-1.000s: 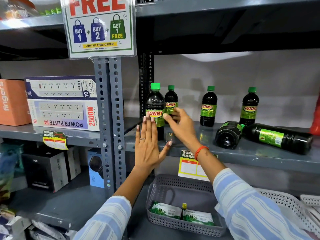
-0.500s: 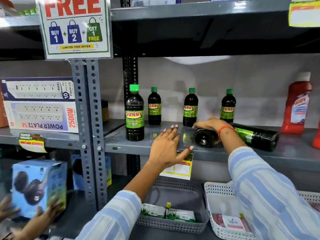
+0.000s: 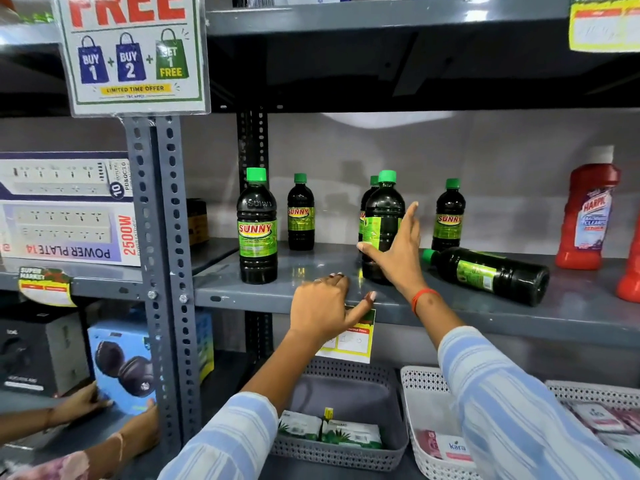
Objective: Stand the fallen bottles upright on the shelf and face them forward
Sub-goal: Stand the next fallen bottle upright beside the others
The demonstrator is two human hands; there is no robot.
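Since the earlier frame, one of the two fallen bottles has come up off its side: the bottle under the right hand [image 3: 398, 252] now stands upright at the front of the shelf [image 3: 311, 292], where half a second ago it lay end-on beside its neighbour. This raised bottle [image 3: 382, 223] is not yet faced forward, though; its green label sits round to the left side, so only an edge of it shows. The right hand is spread against the bottle's lower right flank, thumb across the front and fingers [image 3: 412, 216] extended up along the side, a loose, mostly open hold rather than a firm grasp. The left hand [image 3: 325, 306] rests open on the shelf's front lip, holding nothing. One fallen bottle [image 3: 491, 271] is still on its side just to the right, cap pointing left, close to the raised one. The front-left bottle [image 3: 258, 230] already stands with its label forward. By my reading, the step in hand is turning the raised bottle until its label faces out, after which the last lying bottle needs lifting.
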